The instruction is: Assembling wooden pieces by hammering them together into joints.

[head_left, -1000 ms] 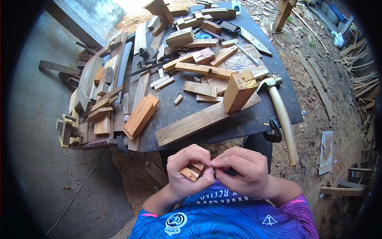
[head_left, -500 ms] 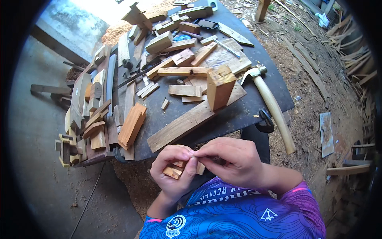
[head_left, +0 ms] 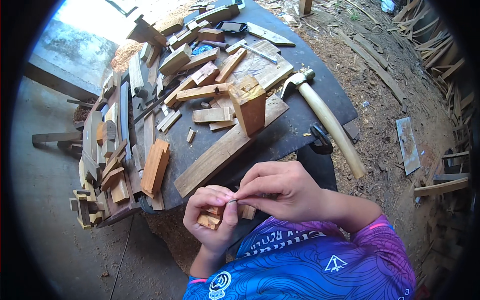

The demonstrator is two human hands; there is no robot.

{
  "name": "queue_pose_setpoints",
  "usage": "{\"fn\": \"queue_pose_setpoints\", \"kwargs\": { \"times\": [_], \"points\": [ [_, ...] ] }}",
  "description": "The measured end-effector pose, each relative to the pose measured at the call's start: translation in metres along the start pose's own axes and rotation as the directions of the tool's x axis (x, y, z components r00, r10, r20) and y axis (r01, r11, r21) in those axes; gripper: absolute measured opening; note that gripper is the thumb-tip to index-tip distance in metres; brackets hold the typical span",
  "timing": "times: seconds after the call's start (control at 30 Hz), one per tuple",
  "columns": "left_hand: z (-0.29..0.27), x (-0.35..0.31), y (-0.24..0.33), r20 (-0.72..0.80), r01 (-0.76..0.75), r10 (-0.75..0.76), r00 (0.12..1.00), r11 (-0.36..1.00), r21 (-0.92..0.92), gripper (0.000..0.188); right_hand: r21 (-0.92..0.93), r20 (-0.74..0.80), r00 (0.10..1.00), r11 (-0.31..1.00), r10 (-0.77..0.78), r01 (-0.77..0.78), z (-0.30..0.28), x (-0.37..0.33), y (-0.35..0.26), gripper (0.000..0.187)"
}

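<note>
Fingers of the right hand point(head_left: 285, 192) pinch a thin dark sliver, tip at the small wood block point(head_left: 212, 216) gripped in the left hand point(head_left: 212, 217), just leftward, touching.

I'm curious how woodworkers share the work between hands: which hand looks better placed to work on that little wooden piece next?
Probably the right hand: its fingertips pinch at the top of the small wooden piece, free to move, while the left hand is wrapped around the piece, steadying it.
</note>
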State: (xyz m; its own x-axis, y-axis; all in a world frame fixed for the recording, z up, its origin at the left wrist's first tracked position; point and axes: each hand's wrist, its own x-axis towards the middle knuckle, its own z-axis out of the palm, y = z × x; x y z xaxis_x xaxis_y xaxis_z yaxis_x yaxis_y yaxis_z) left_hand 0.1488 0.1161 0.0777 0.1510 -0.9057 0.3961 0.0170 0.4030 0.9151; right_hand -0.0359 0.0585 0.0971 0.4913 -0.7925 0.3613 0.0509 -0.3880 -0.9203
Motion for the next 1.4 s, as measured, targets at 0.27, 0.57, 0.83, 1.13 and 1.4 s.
{"fn": "queue_pose_setpoints", "kwargs": {
  "times": [0.27,0.57,0.83,1.13,1.4],
  "points": [
    [0.003,-0.001,0.0,-0.057,0.065,-0.065,0.996,0.998,0.004,0.019,-0.027,-0.037,0.999,1.0,-0.001,0.0,0.002,0.002,-0.003,0.016],
    [0.007,-0.009,-0.007,-0.096,-0.038,0.029,0.995,0.995,-0.095,0.02,0.124,-0.016,0.993,0.985,0.12,-0.117,0.008,-0.004,-0.001,0.015],
    [0.008,-0.004,-0.003,-0.042,0.034,-0.036,0.998,0.997,-0.07,0.019,0.037,-0.053,0.997,0.997,-0.063,0.065,0.005,-0.004,0.004,0.013],
    [0.01,-0.003,-0.01,-0.039,0.018,-0.024,0.999,0.988,-0.152,0.017,0.077,-0.074,0.996,0.995,-0.055,0.061,0.004,-0.005,0.002,0.013],
    [0.011,-0.002,-0.01,-0.054,0.113,-0.133,0.99,0.953,-0.281,0.016,-0.045,-0.158,0.968,0.98,-0.197,0.192,0.014,-0.007,0.006,0.014]
  ]
}}
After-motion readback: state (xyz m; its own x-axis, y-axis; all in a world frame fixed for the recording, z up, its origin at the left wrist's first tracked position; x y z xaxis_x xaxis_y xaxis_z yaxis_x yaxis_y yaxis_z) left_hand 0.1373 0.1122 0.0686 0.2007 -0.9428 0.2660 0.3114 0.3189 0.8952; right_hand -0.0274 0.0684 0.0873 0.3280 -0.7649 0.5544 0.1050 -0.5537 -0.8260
